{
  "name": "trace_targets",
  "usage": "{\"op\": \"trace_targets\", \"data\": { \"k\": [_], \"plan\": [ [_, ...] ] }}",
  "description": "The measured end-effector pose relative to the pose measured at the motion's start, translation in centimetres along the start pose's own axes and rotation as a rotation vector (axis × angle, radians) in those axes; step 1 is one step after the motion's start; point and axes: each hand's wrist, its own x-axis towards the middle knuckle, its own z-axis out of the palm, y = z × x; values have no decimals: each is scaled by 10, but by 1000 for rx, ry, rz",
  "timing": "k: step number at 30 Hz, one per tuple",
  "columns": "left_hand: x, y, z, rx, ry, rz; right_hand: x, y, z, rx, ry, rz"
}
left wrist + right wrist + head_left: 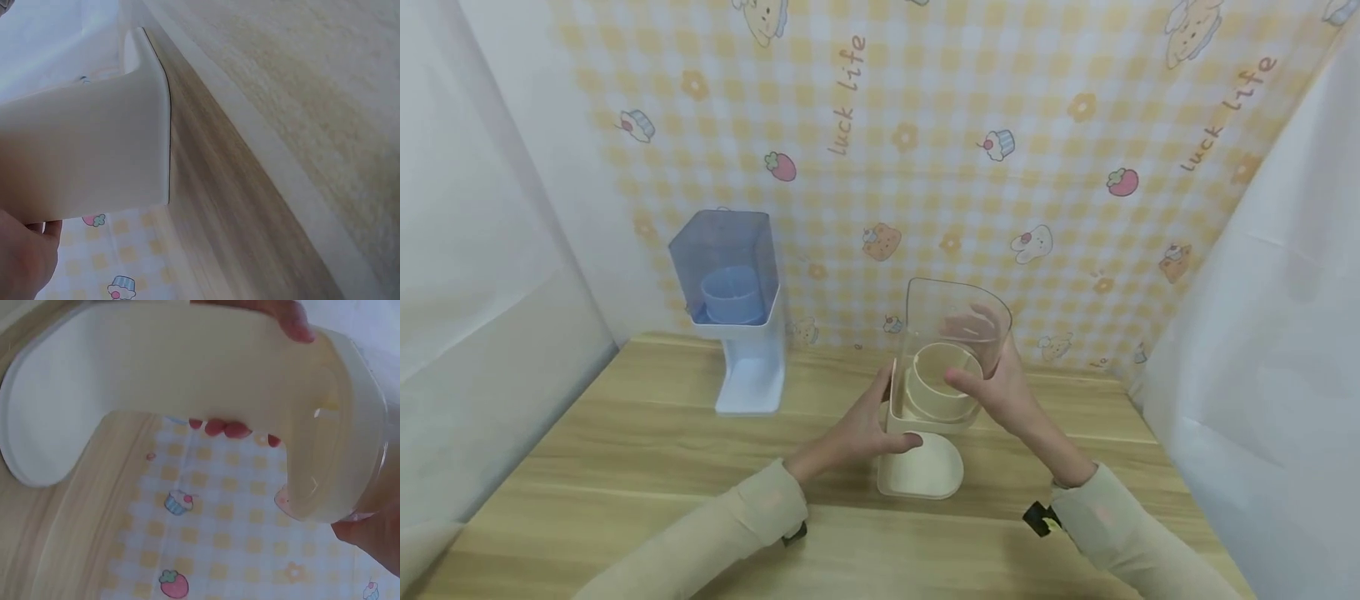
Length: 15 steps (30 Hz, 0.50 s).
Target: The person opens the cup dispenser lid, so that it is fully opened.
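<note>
A cream dispenser [922, 471] with a clear, open-topped container [925, 312] stands on the table. A round cream cup [942, 404] sits inside the container. My left hand [868, 425] grips the stand just below the container; its thumb and fingertips [237, 430] show on both sides of the column in the right wrist view. My right hand [1003, 396] holds the clear container on its right side, thumb at the front and fingers behind, seen through the wall. From the left wrist, the stand's smooth side [94, 150] and part of the left hand [25, 262] are visible.
At the back left stands a similar white dispenser [752, 379] with a blue-tinted container [722, 246]. A yellow checked cloth [955, 192] hangs behind the wooden table [647, 450]. White sheets [1262, 333] hang at both sides.
</note>
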Motion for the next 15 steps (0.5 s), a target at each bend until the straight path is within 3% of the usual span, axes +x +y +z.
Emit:
{"op": "trace_targets", "data": {
  "k": [4, 15],
  "plan": [
    [1, -1, 1, -7, -21, 10, 0, -2, -3, 18, -22, -9],
    [-2, 4, 0, 26, -25, -34, 5, -7, -7, 5, -95, -3]
  ]
}}
